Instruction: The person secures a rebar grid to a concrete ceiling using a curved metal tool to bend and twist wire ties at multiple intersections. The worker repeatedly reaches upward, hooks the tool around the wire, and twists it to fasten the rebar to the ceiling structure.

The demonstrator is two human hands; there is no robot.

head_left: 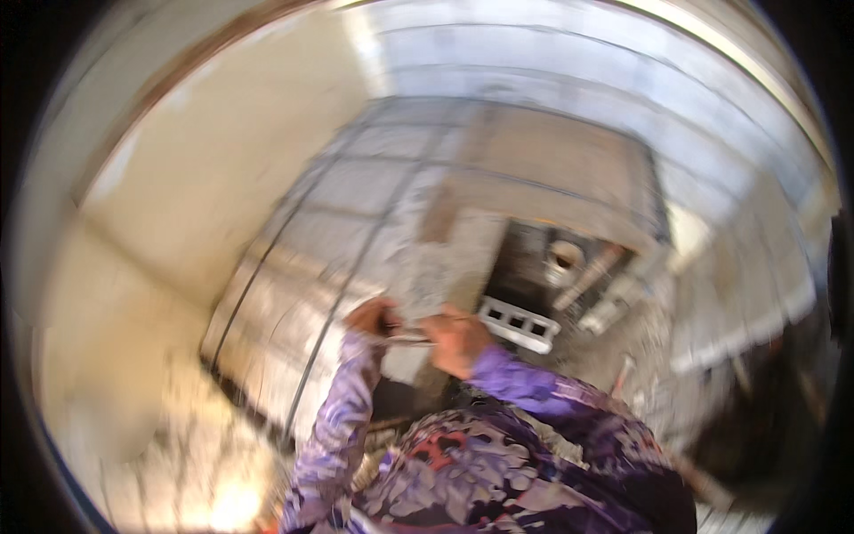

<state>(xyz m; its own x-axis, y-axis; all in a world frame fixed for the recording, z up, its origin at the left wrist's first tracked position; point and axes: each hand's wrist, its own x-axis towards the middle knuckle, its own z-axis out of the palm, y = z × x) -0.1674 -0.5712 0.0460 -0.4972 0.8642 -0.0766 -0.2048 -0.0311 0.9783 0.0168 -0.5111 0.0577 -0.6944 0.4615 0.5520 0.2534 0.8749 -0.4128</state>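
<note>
Walls: a cream wall (258, 116) fills the left and upper left of the frame; a whitish-blue wall (534, 58) with horizontal dark lines crosses the top and upper right, all bent by the lens.
Surface: a broad grey platform (347, 182) takes up the middle of the frame, crossed by dark lines (363, 254) in a loose grid; its upper right part is a brown patch (560, 147), and its lower left part looks paler and shinier.
Recess: a dark opening (525, 271) right of centre, with a pale round container (564, 260) inside its right part and a light bar with square holes (522, 335) along its lower edge.
Right side: a pale ribbed panel (743, 285) slants down toward a dark area at the lower right.
Light: a bright glow (236, 505) at the bottom left.
Left hand: near the centre, fingers curled in and closed on one end of the strip (372, 316).
Right hand: just right of it, fingers bent, pinching the other end (455, 340).
Strip between them: a thin pale strip (408, 338), just below centre, over the platform; blur hides its material.
Clothing: purple patterned sleeves (342, 400) rise from the lower edge.
</note>
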